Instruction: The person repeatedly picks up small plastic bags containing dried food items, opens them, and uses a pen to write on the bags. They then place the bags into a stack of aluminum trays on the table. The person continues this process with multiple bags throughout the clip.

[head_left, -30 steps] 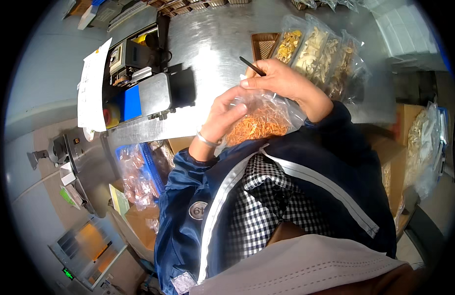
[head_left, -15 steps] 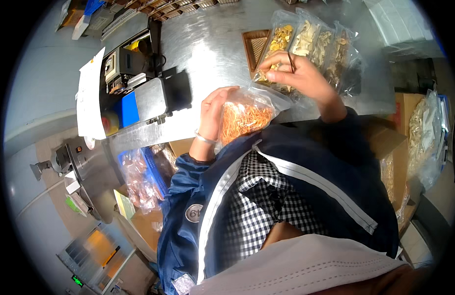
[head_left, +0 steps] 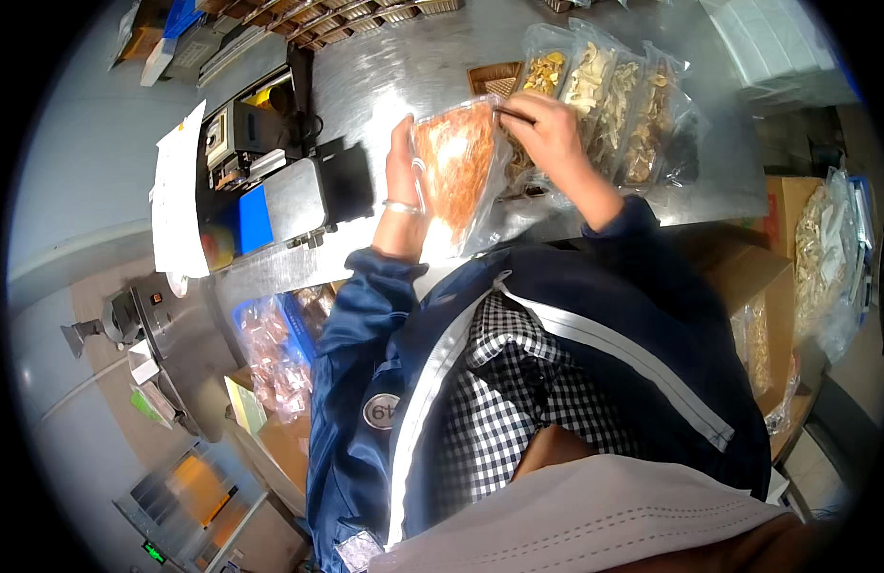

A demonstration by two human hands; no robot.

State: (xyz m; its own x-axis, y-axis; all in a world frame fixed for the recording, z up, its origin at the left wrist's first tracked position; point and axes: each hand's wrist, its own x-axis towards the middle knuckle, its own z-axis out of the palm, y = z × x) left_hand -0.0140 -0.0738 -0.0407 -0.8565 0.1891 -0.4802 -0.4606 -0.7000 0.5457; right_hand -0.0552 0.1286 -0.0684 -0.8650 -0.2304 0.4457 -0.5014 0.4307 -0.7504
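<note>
A clear plastic bag of thin orange strands (head_left: 453, 167) is held upright above the metal table, tilted so that light glints off its face. My left hand (head_left: 402, 181), wearing a bracelet, grips the bag's left side. At its upper right corner, my right hand (head_left: 547, 129) is closed with a thin dark stick (head_left: 515, 115) between the fingers. Whether those fingers also pinch the bag is hard to make out. Just beyond the right hand lie a brown ribbed tray (head_left: 490, 81) and several clear bags of dried food, including pale slices (head_left: 587, 78) and yellow pieces (head_left: 544, 72).
To the left stands a scale with a metal platform (head_left: 297, 196), beside a white paper sheet (head_left: 178, 196). Brown trays (head_left: 337, 24) line the far edge. Below the table's near edge sit a blue crate (head_left: 297, 329) with packed bags and, on the right, a cardboard box (head_left: 767, 286).
The orange bag has been lifted and tipped up, away from my body. My right hand has moved left, from the dried-food bags to the orange bag's upper corner.
</note>
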